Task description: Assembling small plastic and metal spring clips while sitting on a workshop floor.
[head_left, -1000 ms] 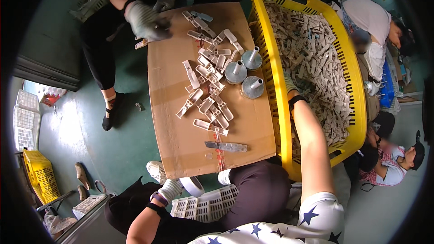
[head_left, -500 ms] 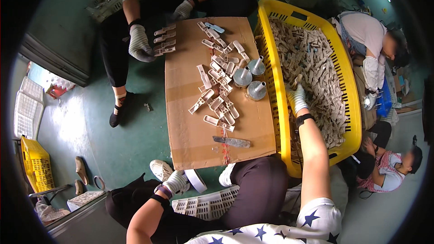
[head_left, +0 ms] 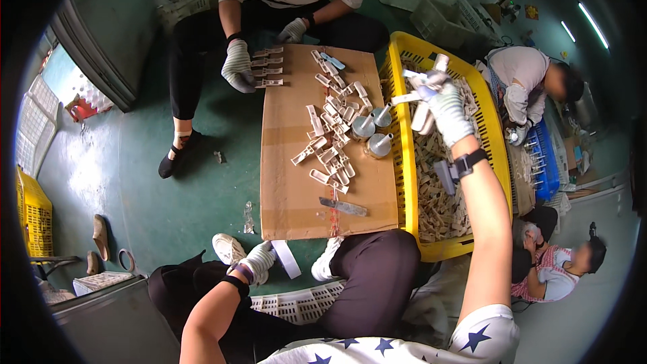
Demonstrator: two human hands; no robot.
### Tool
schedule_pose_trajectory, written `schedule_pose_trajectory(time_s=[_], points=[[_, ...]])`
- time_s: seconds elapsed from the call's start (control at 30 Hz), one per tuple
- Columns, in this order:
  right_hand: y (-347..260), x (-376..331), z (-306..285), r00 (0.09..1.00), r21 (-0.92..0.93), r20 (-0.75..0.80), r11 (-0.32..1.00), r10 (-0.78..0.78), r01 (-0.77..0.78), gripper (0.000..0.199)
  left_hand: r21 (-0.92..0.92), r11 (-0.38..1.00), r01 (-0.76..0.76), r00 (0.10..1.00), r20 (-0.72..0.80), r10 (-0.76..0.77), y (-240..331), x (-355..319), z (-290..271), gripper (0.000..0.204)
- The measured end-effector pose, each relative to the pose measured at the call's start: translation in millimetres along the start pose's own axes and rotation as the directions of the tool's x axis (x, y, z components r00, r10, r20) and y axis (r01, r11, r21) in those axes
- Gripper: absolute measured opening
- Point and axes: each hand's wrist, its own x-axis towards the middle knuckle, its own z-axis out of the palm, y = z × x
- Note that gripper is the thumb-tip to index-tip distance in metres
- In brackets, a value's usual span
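Observation:
My right hand (head_left: pixel 446 104), in a striped white glove, is raised over the yellow basket (head_left: pixel 406 182), closed on several off-white plastic clothes pegs (head_left: pixel 423 118) that stick out from its fingers. Loose peg pieces (head_left: pixel 438 195) fill the basket below. My left hand (head_left: pixel 259 261), also gloved, is low beside the near left corner of the cardboard (head_left: pixel 296 205). Its fingers look curled, and what they hold, if anything, is hidden. A white curved band (head_left: pixel 287 260) lies right by its fingertips; whether they touch is unclear. More pegs (head_left: pixel 330 128) lie in a loose pile on the cardboard.
Metal cylinders with upright stems (head_left: pixel 364 126) stand by the basket, and a grey flat bar (head_left: pixel 344 207) lies nearer me. Across the cardboard a co-worker's gloved hand (head_left: pixel 237 67) is beside a row of pegs (head_left: pixel 269 69). Other people sit at the right.
My right hand has lifted out of the peg heap and now holds several pegs above it. My left hand has stayed about where it was. The whole view has shifted slightly.

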Motion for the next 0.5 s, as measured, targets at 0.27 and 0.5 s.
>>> schedule_pose_trajectory(time_s=[0.27, 0.5], points=[[67, 40, 138, 0.972, -0.276, 0.201, 0.959, 0.125, -0.066, 0.03, 0.248, 0.969, -0.024, 0.998, -0.051, 0.038, -36, 13, 2, 0.027], [94, 41, 141, 0.953, -0.413, 0.129, 0.889, 0.274, -0.199, 0.047, 0.249, 0.968, -0.015, 0.999, -0.04, 0.026, -18, 12, 2, 0.025]])
